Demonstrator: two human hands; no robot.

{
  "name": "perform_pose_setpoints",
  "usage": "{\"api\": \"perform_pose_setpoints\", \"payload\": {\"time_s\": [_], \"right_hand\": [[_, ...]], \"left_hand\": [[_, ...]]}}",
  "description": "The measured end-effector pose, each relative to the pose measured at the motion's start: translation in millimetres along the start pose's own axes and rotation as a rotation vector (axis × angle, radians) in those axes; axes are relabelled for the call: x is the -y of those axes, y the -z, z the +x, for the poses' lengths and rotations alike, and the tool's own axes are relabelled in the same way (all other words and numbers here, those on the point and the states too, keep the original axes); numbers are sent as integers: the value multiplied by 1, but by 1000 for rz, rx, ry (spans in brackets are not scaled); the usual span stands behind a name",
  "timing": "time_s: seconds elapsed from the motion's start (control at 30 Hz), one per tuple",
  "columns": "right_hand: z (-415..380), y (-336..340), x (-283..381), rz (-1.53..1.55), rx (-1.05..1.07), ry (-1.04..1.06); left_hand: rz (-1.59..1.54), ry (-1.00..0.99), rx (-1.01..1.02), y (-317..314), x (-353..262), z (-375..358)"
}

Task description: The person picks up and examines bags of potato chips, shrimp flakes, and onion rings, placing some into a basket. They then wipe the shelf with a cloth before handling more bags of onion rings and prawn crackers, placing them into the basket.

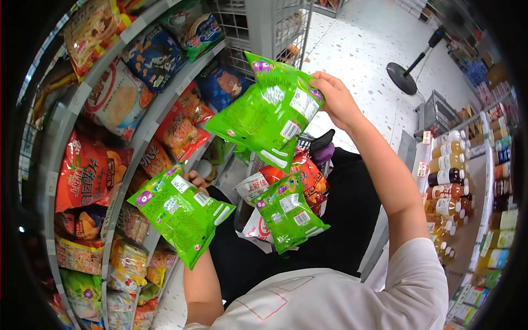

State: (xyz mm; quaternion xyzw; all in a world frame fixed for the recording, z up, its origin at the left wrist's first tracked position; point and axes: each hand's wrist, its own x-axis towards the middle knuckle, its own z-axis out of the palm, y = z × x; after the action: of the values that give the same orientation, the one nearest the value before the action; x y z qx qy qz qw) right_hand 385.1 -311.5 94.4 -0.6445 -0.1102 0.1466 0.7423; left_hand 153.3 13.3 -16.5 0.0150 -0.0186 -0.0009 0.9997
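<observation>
My right hand is raised and pinches the upper right edge of a shiny green snack bag, whose printed back with a barcode faces me. Lower and to the left, my left hand grips another green snack bag; most of that hand is hidden behind it. Between my arms, a third green snack bag lies on top of a red snack bag and a white-and-red bag. These are heaped in a dark basket by my lap, largely covered by them.
Curved shelves full of bagged snacks rise close on my left. Bottled drinks line a shelf on the right. Farther off, a stand with a round black base and a grey crate rest on the speckled floor.
</observation>
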Motion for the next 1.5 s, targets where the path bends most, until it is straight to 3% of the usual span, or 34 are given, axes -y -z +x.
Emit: {"api": "perform_pose_setpoints", "payload": {"time_s": [0.37,0.8,0.87,0.9,0.97,1.0,1.07,1.27,1.33,1.4,1.43,1.5], "right_hand": [[-28,-9,34,29,38,-96],[-15,2,11,78,82,-181],[-9,0,-1,70,-69,-90],[-7,-1,-5,79,-28,-113],[-1,6,-5,-189,14,41],[5,8,-13,-187,30,38],[22,17,-38,-486,86,112],[66,19,-129,-837,314,192],[74,10,-135,-891,479,-29],[83,-4,-140,-1236,624,-165],[89,-16,-144,-1237,636,-173],[100,-48,-156,-1572,726,115]], "left_hand": [[-17,94,23,-39,16,-24],[64,-6,-78,-47,24,-21],[-118,67,9,-33,15,-16],[-191,63,28,-47,27,-14],[-137,7,-33,-60,33,-12],[-103,-10,-37,-63,34,-10],[-67,-41,-31,-60,29,-6],[-38,-59,0,-32,6,17],[-6,-42,-9,-31,1,25],[-1,-57,-34,-30,-3,29],[16,-52,-38,-29,-7,31],[64,-48,-28,-25,-14,35]]}}
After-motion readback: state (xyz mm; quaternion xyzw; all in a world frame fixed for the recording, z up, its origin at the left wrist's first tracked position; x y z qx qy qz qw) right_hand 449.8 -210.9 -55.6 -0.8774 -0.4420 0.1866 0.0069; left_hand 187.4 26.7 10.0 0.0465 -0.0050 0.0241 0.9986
